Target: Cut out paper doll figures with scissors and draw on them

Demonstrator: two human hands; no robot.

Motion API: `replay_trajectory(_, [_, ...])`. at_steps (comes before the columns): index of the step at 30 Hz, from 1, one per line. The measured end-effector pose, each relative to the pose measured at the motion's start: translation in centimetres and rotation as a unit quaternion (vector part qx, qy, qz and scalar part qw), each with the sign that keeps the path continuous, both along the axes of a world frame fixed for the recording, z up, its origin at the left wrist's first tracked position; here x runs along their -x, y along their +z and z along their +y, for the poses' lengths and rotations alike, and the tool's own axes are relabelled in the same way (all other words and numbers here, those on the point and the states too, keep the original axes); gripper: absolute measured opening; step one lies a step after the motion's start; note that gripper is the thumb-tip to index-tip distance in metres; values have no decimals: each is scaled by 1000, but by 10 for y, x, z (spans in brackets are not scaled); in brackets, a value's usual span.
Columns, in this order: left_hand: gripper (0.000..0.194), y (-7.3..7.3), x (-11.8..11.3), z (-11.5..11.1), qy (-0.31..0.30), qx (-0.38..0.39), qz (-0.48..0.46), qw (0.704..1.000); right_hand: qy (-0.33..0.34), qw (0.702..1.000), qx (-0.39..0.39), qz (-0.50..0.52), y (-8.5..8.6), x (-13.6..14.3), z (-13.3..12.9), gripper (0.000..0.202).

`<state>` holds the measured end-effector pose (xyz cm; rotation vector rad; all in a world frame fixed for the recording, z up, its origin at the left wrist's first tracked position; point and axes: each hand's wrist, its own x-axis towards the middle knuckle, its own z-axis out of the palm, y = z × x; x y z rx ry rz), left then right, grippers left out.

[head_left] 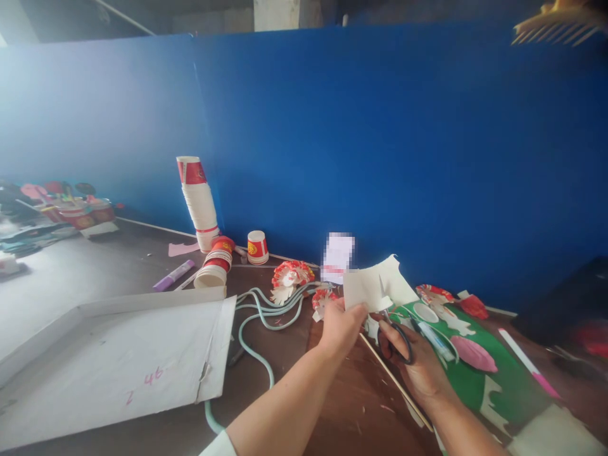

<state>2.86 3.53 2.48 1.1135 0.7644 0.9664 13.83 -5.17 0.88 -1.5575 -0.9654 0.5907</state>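
My left hand point(339, 332) pinches the lower left edge of a cream-white sheet of paper point(363, 288), holding it up off the table. In my right hand point(420, 361) is a pair of scissors with dark handles point(403, 345); the fingers are in the loops. One scissor blade shows in front of the paper, and a cut edge runs near it. A thin wooden stick point(394, 383) lies on the brown table point(342, 405) beneath my hands. Just beyond my left hand sits a small red-and-white fringed paper piece point(323, 301).
A white cardboard tray point(114, 373) fills the left front, with a pale blue cable point(256, 354) beside it. Stacked paper cups point(199, 209) stand near the blue partition point(361, 139). On the right, green paper point(479, 380) carries scraps, a pink oval piece point(475, 353) and a glue tube point(437, 342).
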Motion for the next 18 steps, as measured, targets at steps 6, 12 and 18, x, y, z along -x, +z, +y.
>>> replay_trajectory(6, [12,-5,-4,-5,-6,6,-17,1000,26,995,35,91,-1,-2,0,40])
replay_trajectory(12, [18,-10,-7,-11,-35,15,-52,998,18,994,25,106,-12,-10,0,37])
replay_trajectory(18, [18,-12,-9,-11,-45,18,-70,996,10,996,27,87,-10,-8,0,37])
